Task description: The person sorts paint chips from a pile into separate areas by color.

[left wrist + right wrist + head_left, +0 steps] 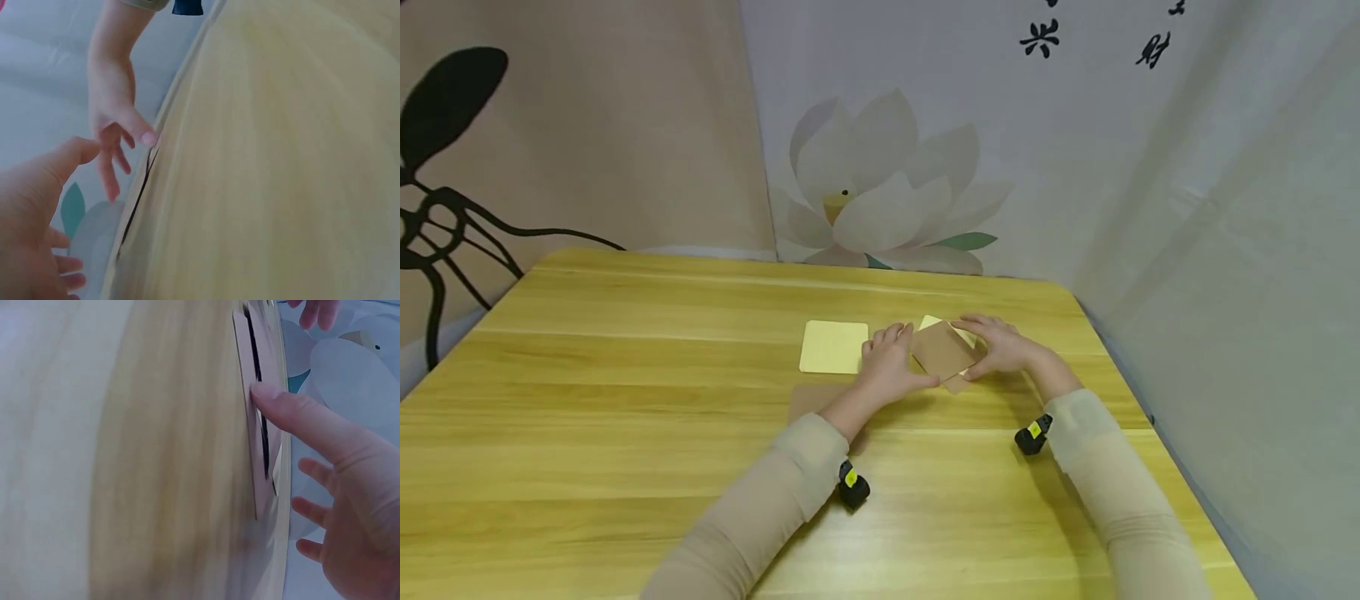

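A brown square card (942, 350) is above the yellow wood-grain desk (700, 467), overlapping a partly hidden pale yellow card (929, 321). The right hand (1000, 346), fingers spread, touches it with the thumb; the left hand (889, 367), also spread, is just beside. Farther left lies a yellow rounded-corner card (829, 347).
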The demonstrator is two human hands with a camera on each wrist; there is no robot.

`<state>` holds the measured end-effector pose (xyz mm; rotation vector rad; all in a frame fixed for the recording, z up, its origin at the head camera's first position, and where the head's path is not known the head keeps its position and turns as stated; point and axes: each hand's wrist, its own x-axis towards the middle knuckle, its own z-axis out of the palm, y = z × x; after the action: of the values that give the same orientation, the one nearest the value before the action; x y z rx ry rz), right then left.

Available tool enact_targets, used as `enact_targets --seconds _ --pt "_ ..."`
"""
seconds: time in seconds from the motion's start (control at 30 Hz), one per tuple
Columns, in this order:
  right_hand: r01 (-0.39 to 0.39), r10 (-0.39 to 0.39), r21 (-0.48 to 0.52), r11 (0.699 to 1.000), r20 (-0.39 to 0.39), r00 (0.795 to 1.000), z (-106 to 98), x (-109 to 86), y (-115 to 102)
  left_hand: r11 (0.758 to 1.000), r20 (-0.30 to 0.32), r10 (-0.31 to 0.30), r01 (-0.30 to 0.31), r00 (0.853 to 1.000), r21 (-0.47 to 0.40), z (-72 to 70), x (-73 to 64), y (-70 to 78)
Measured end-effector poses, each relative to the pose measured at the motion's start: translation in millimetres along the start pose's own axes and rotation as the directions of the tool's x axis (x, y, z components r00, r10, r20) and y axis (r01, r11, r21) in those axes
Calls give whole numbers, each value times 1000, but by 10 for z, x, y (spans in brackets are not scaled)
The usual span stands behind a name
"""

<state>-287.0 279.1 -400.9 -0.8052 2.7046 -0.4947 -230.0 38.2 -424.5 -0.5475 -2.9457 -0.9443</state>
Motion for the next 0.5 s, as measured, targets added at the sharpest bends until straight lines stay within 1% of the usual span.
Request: enact_targets --seconds 0.13,0.27,0.4,0.5 --pt "1 -1 -7 1000 24 1000 -35 55 -2 999 14 -49 49 999 7 62 77 62" --pt "-4 4 -1 1000 62 998 -65 109 -16 994 15 -95 94 995 60 135 159 110" --pt "-9 9 -4 1000 103 995 -94 153 -31 988 9 -121 120 993 100 203 228 126" --pt "-3 5 -18 1000 122 993 -103 188 -45 985 5 -131 130 991 114 243 256 120"
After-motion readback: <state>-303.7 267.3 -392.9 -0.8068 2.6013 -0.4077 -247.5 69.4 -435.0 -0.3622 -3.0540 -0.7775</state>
